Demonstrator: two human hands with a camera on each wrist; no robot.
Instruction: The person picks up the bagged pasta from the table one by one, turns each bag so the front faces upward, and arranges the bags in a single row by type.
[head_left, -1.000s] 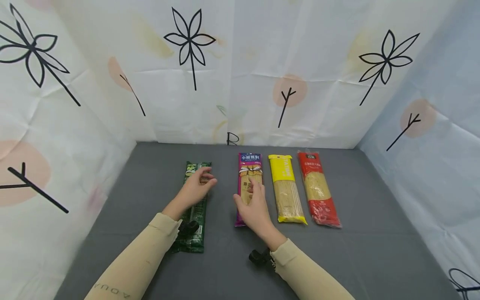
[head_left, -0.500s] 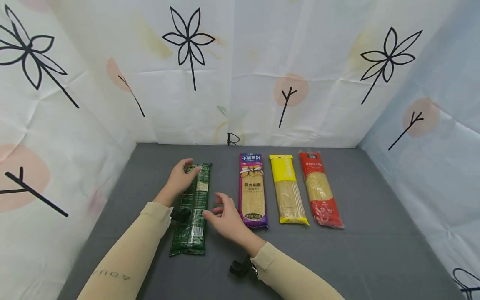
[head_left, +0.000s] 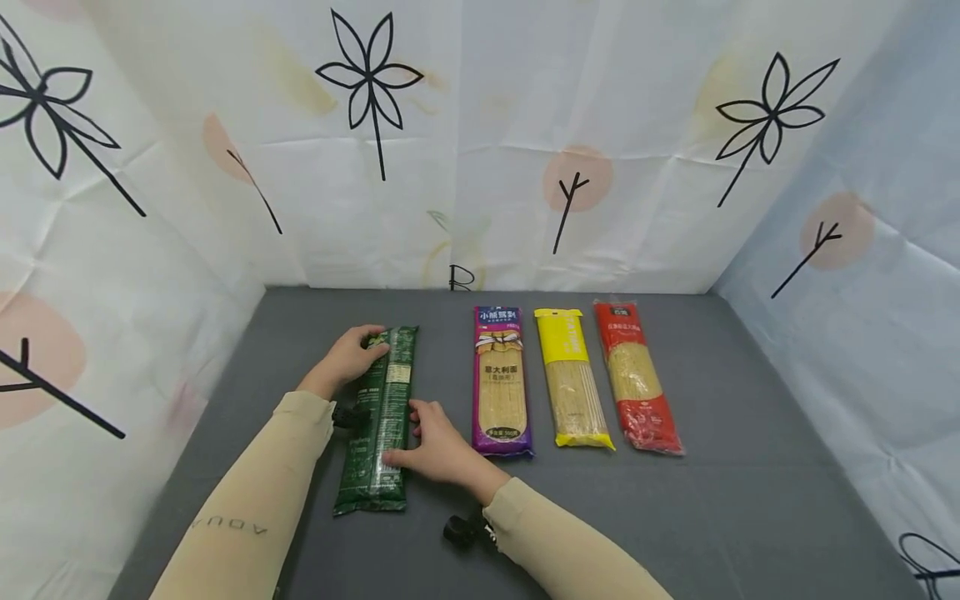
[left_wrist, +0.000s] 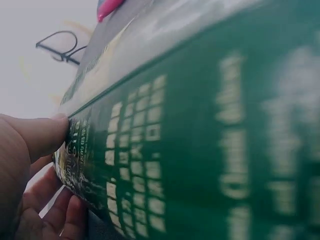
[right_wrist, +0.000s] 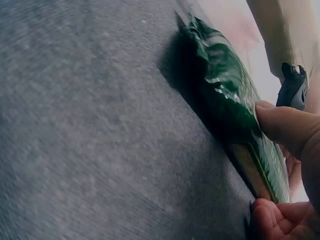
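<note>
A green pasta packet (head_left: 378, 425) lies back side up on the left part of the table, its printed text and centre seam showing. My left hand (head_left: 347, 358) grips its upper left edge; in the left wrist view the thumb (left_wrist: 42, 135) is on the top face and the fingers curl round the edge. My right hand (head_left: 438, 446) holds the lower right edge, with the thumb (right_wrist: 280, 120) on top and fingertips (right_wrist: 265, 215) at the side near the table. The packet's underside is hidden.
Right of the green packet lie a purple spaghetti packet (head_left: 502, 392), a yellow pasta packet (head_left: 573, 392) and a red pasta packet (head_left: 637, 375), roughly in a row. Patterned white cloth (head_left: 495, 100) walls off the back and sides of the grey table (head_left: 675, 517).
My right hand has moved left from over the purple packet to the green one and now holds its edge. My left hand has shifted left and gripped the green packet's upper left edge.
</note>
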